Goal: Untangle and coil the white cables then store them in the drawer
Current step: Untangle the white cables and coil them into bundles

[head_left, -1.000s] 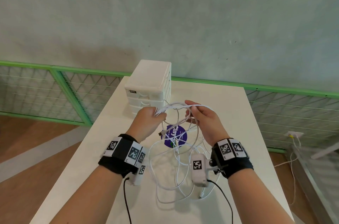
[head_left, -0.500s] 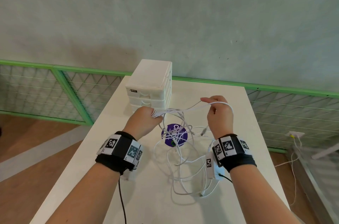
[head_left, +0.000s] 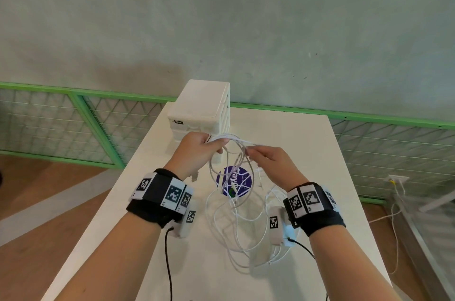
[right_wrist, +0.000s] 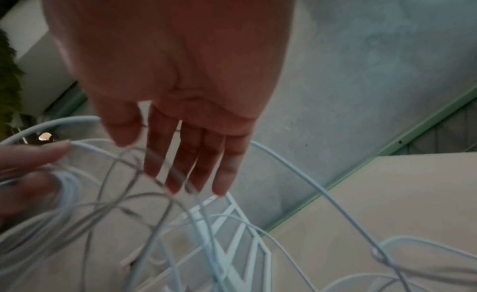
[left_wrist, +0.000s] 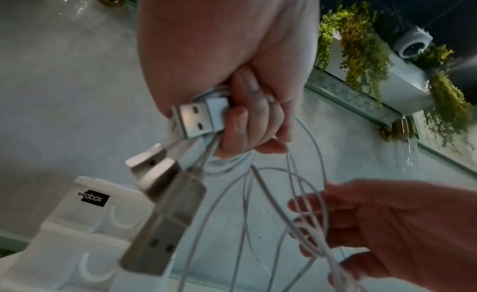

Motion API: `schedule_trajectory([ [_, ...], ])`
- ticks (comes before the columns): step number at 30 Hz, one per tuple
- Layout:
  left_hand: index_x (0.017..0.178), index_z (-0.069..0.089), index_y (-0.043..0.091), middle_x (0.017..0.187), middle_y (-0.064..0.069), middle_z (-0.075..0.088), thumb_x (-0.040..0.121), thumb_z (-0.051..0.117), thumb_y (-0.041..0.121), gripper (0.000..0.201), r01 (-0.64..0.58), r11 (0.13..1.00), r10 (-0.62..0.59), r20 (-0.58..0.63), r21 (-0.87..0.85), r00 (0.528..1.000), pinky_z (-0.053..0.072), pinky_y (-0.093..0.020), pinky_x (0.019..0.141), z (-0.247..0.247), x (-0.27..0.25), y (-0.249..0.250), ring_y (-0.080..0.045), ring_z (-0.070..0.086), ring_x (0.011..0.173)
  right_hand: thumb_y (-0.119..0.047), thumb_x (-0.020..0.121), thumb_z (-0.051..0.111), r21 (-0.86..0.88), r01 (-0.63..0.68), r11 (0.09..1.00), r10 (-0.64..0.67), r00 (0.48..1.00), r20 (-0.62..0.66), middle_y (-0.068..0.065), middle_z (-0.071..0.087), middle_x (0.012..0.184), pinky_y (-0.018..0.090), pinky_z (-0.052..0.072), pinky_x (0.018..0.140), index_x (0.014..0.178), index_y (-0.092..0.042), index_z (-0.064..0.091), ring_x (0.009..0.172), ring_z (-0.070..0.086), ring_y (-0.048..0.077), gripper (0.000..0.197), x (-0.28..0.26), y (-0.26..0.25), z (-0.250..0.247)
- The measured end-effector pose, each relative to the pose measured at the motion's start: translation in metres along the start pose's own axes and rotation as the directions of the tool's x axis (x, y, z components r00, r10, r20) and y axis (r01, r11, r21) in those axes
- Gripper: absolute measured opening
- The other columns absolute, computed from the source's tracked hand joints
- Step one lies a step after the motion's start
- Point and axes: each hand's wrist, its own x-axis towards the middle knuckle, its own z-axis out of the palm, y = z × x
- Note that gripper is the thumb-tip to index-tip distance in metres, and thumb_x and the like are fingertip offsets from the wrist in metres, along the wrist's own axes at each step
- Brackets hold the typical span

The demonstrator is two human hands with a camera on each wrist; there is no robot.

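Coiling is the step in hand, judging by how the strands lie. Furthest left on the worktop (head_left: 283, 133) stands the white drawer unit (head_left: 200, 103), its drawers shut as far as the head view shows. Just in front of it the left hand (head_left: 197, 153) is clenched round a bunch of white cables (head_left: 234, 214); the left wrist view shows its fingers (left_wrist: 247, 121) curled over several gathered loops, with USB plugs (left_wrist: 196, 121) sticking out below the fist. From that fist the strands arc rightward to the right hand (head_left: 273, 162), whose fingers (right_wrist: 180, 157) are nearly straight in the right wrist view, with thin strands running across or behind their tips. In the head view the fingertips seem to nip one strand, but the blur leaves it unclear whether anything is truly held. Most of the cable length hangs below both hands and lies in loose, crossing loops on the worktop, over a purple round sticker (head_left: 235, 181).

Next, probably, the right hand must take one strand, draw it free of the crossings and bring another loop to the left fist, before any drawer is opened.
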Motion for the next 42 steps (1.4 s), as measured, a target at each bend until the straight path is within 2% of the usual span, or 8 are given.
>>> schedule_trajectory([
  [3, 0.061, 0.066, 0.017, 0.044, 0.001, 0.037, 0.089, 0.061, 0.04, 0.036, -0.018, 0.998, 0.019, 0.02, -0.067, 1.0, 0.026, -0.019, 0.043, 0.002, -0.001, 0.008, -0.006, 0.034, 0.035, -0.03, 0.087, 0.064, 0.006, 0.081, 0.997, -0.081, 0.997, 0.002, 0.004, 0.068, 0.092, 0.013, 0.043, 0.073, 0.103, -0.022, 0.068, 0.082, 0.06, 0.011, 0.019, -0.001, -0.01, 0.01],
  [10, 0.057, 0.059, 0.011, 0.036, 0.008, 0.034, 0.086, 0.067, 0.024, 0.033, -0.067, 0.991, 0.048, -0.156, -0.118, 0.987, 0.026, -0.015, 0.037, -0.006, 0.0, 0.005, -0.007, 0.03, 0.034, -0.012, 0.076, 0.059, -0.308, -0.056, 0.95, 0.057, 0.998, -0.007, -0.004, 0.066, 0.081, 0.033, 0.05, 0.077, 0.078, -0.025, 0.069, 0.082, 0.063, 0.018, 0.016, 0.002, 0.007, 0.01],
  [18, 0.064, 0.065, 0.001, 0.046, 0.01, 0.047, 0.081, 0.071, 0.019, 0.026, -0.095, 0.967, 0.018, -0.306, -0.236, 0.952, 0.029, -0.016, 0.039, -0.007, 0.002, 0.001, -0.007, 0.035, 0.043, -0.021, 0.084, 0.06, -0.442, -0.173, 0.88, 0.119, 0.982, -0.147, -0.005, 0.057, 0.12, 0.038, 0.046, 0.089, 0.115, -0.026, 0.059, 0.101, 0.059, 0.019, 0.031, 0.002, 0.037, 0.005],
  [24, 0.073, 0.07, -0.006, 0.071, -0.014, 0.057, 0.078, 0.073, 0.015, 0.022, -0.134, 0.93, -0.005, -0.377, -0.342, 0.926, 0.038, -0.014, 0.056, -0.018, 0.008, 0.004, -0.015, 0.048, 0.07, -0.033, 0.088, 0.058, -0.654, -0.247, 0.715, -0.006, 0.933, -0.359, 0.005, 0.06, 0.111, 0.037, 0.042, 0.08, 0.116, -0.023, 0.059, 0.096, 0.061, 0.028, 0.029, -0.008, 0.061, -0.001],
  [29, 0.06, 0.065, 0.01, 0.049, 0.008, 0.048, 0.081, 0.073, 0.025, 0.026, -0.08, 0.937, -0.056, -0.374, -0.34, 0.926, 0.029, -0.014, 0.041, -0.021, 0.008, 0.007, -0.005, 0.037, 0.045, -0.036, 0.086, 0.063, -0.079, -0.352, 0.933, 0.324, 0.913, -0.249, 0.005, 0.071, 0.077, 0.037, 0.05, 0.071, 0.083, -0.011, 0.065, 0.073, 0.064, 0.021, 0.025, -0.002, 0.059, -0.006],
  [33, 0.053, 0.057, 0.018, 0.031, 0.011, 0.031, 0.084, 0.069, 0.027, 0.034, -0.016, 0.958, -0.086, -0.343, -0.285, 0.935, 0.026, -0.023, 0.047, -0.025, 0.009, 0.008, -0.005, 0.028, 0.034, -0.018, 0.09, 0.06, 0.291, -0.208, 0.934, 0.263, 0.951, -0.163, 0.007, 0.068, 0.065, 0.039, 0.054, 0.07, 0.081, -0.008, 0.067, 0.062, 0.067, 0.024, 0.015, -0.002, 0.041, -0.006],
  [37, 0.056, 0.059, 0.017, 0.033, 0.011, 0.028, 0.085, 0.067, 0.029, 0.032, 0.002, 0.948, -0.117, -0.343, -0.317, 0.932, 0.023, -0.024, 0.045, -0.026, 0.01, 0.001, -0.006, 0.023, 0.034, -0.018, 0.085, 0.067, 0.283, -0.085, 0.955, 0.144, 0.97, -0.195, -0.006, 0.051, 0.054, 0.023, 0.044, 0.046, 0.083, -0.016, 0.068, 0.043, 0.043, 0.01, 0.002, -0.001, 0.021, -0.005],
  [42, 0.062, 0.062, 0.016, 0.036, 0.013, 0.043, 0.082, 0.069, 0.018, 0.022, -0.11, 0.885, -0.134, -0.473, -0.452, 0.871, 0.028, -0.023, 0.049, -0.046, 0.017, 0.006, 0.0, 0.033, 0.036, -0.011, 0.075, 0.072, -0.058, -0.08, 0.995, 0.084, 0.993, 0.082, -0.003, 0.053, 0.072, 0.021, 0.041, 0.065, 0.095, -0.029, 0.07, 0.064, 0.047, 0.011, 0.027, -0.004, 0.036, -0.002],
])
